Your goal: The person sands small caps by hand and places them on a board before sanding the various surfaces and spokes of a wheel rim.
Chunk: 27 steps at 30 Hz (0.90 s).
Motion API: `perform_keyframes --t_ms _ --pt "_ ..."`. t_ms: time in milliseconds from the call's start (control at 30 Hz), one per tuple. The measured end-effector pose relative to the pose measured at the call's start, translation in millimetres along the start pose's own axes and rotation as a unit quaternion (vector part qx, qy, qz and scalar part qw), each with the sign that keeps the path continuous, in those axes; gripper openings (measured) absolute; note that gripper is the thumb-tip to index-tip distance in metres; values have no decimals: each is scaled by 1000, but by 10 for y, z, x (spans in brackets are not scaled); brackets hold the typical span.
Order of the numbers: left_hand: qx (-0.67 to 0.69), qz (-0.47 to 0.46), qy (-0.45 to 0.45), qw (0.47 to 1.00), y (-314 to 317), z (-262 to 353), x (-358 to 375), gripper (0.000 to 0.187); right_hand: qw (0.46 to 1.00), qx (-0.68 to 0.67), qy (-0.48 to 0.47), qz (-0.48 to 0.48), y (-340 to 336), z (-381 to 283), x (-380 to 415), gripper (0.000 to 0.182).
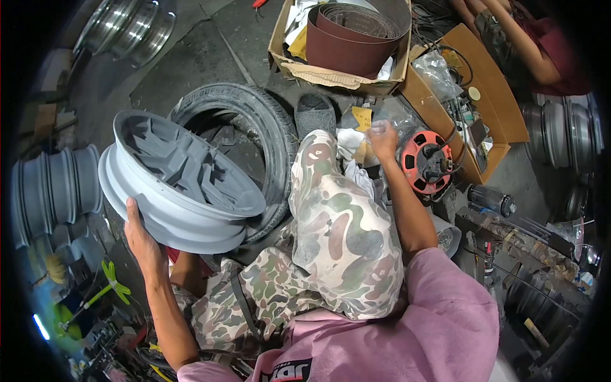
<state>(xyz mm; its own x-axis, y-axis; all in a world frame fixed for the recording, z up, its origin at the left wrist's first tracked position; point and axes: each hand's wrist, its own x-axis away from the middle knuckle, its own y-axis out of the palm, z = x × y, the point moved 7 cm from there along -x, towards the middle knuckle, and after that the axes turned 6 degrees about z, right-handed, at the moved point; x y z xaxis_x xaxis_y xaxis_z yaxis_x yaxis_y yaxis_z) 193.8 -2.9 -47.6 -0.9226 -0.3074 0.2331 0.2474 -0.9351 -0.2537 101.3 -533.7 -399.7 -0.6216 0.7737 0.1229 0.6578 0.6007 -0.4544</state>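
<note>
A grey, matt-coated alloy wheel [184,219] leans tilted over a bare tyre [277,137] lying on the floor. My left hand [141,235] grips the lower left edge of the wheel, thumb up along its barrel and the other fingers hidden behind. My right hand [382,139] is out beyond my right knee, its fingers closed on a small piece of yellow sandpaper [362,118] with dark print on its back. White rags [351,143] lie just below and left of that hand. To its right is an orange-red round tool or reel [425,164].
A cardboard box [347,77] with a big roll of brown abrasive stands ahead. Another open box [503,121] holds cables and tools. Stacked wheels [57,188] stand left, more wheels [563,134] right. Another person's arm [519,38] shows top right. A green fan [108,286] sits lower left.
</note>
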Motion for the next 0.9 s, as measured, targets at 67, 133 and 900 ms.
perform_keyframes --t_ms 67,133,900 --pt "-1 6 6 1000 14 17 10 57 1000 -11 20 -12 8 -84 62 20" --pt "-1 5 9 1000 24 27 15 58 999 -21 41 -25 -17 -145 120 21" --pt "-3 13 8 1000 28 18 18 56 955 238 -156 -81 259 -499 253 29"
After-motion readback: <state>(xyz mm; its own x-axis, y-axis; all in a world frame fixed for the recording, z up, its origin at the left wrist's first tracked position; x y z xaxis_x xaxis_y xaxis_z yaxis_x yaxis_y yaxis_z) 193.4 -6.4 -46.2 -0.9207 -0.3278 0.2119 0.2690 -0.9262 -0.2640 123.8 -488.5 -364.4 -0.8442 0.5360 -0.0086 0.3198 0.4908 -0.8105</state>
